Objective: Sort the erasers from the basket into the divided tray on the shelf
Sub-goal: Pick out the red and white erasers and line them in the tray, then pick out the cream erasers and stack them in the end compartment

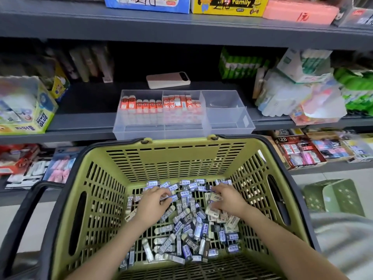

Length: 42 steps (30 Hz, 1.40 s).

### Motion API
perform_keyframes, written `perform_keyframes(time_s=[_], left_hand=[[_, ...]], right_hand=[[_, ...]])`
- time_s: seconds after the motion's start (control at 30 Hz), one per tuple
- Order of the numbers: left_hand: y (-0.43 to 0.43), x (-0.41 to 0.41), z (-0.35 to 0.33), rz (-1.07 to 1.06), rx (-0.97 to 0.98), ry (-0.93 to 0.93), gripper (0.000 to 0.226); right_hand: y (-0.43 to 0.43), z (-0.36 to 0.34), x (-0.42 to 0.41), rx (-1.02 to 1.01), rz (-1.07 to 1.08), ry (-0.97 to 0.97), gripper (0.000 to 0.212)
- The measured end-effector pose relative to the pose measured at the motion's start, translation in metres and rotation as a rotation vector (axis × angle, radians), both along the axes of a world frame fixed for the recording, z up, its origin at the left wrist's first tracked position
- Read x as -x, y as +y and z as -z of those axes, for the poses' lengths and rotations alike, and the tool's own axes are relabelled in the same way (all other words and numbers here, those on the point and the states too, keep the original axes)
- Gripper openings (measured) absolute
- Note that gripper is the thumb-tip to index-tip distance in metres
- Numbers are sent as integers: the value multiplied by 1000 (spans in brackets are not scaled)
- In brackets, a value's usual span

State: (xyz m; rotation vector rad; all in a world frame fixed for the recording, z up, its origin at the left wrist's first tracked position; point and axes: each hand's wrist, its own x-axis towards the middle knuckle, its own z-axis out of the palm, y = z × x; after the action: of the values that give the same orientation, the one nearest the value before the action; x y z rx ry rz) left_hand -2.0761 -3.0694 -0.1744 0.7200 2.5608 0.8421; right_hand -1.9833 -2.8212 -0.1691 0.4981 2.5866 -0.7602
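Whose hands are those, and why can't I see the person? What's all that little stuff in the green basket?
The camera sits on a person's head and looks down, so you see only their arms, like when you look at your own hands. The left hand and the right hand reach into a green basket, fingers curled among a pile of small erasers in blue and cream wrappers. I cannot tell exactly which ones they grip. Behind the basket, on the grey shelf, stands a clear tray split into parts. Two parts already hold orange-wrapped erasers standing in rows. The person is sorting the basket's erasers into that tray.
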Motion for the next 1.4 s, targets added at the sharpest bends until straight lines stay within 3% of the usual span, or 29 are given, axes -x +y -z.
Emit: perform_keyframes(time_s=[0.1,0.2,0.3,0.53,0.67,0.8,0.97,1.03,1.1,1.2,1.23,1.3,1.4], left_hand=[[15,-11,-3,62,-35,24,26],[42,-24,-3,206,-17,52,33],[74,-37,-2,350,3,38,40],[98,-40,11,560,139,35,42],[96,-38,9,658,164,178,41],[93,-56,15,675,224,397,38],[89,-63,15,596,291,333,29],[91,-65,14,536,228,226,32],[92,-63,5,346,113,-47,43],[89,-45,-20,-180,-275,-841,37],[87,-39,-29,-318,-391,-1022,34],[82,-30,-42,-452,-541,-1212,29],[75,-26,-51,-491,-691,-1438,41]], right_hand=[[2,2,0,20,123,-46,43],[4,1,1,11,143,-100,32],[4,-1,4,-18,115,-103,29],[9,0,7,140,254,-89,29],[11,3,10,148,260,-135,32],[11,3,14,74,217,-159,26],[9,-4,15,119,230,-190,18],[10,-8,15,191,276,-172,17],[11,-16,16,312,388,-122,18],[10,-36,23,599,564,-31,13],[8,-43,26,730,579,-22,12],[-1,-57,28,921,511,-41,16],[-16,-65,27,967,355,-28,22]])
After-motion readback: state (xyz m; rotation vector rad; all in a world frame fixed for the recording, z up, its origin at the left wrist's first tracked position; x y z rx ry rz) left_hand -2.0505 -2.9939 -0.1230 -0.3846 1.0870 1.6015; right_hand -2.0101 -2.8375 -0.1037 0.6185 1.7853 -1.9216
